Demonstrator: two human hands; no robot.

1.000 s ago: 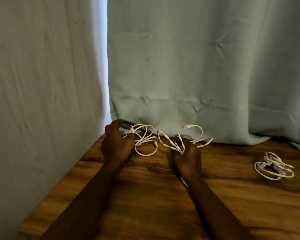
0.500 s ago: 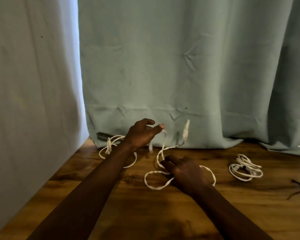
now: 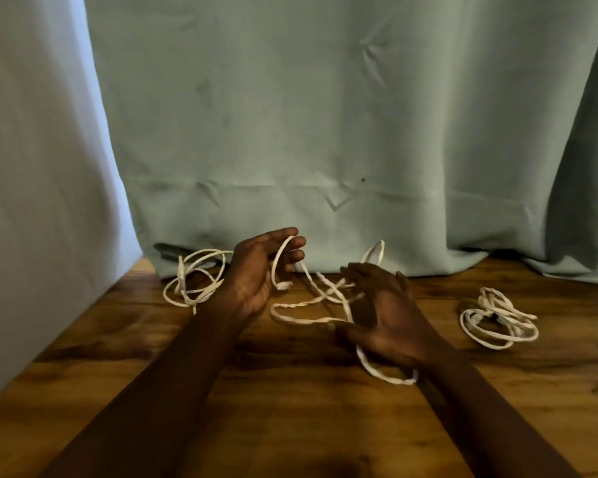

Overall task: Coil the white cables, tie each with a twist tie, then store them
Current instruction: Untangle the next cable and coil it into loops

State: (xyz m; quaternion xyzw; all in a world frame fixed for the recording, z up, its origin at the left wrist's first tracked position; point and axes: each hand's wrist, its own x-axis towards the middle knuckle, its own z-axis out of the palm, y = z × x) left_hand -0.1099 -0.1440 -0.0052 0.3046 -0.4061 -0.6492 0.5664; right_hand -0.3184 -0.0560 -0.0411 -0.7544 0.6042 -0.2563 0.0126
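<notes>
Seen from the head camera, both hands work one loose white cable (image 3: 311, 301) above the wooden bench (image 3: 290, 408). Raised, the left hand (image 3: 256, 270) has its fingers curled around a loop of that cable near one end. Lower and nearer, the right hand (image 3: 384, 315) is spread open, the cable passing under its palm. Left of the hands lies a coiled cable (image 3: 195, 281); a bundled cable (image 3: 497, 319) rests well to the right. Behind hangs a green curtain (image 3: 325, 132).
</notes>
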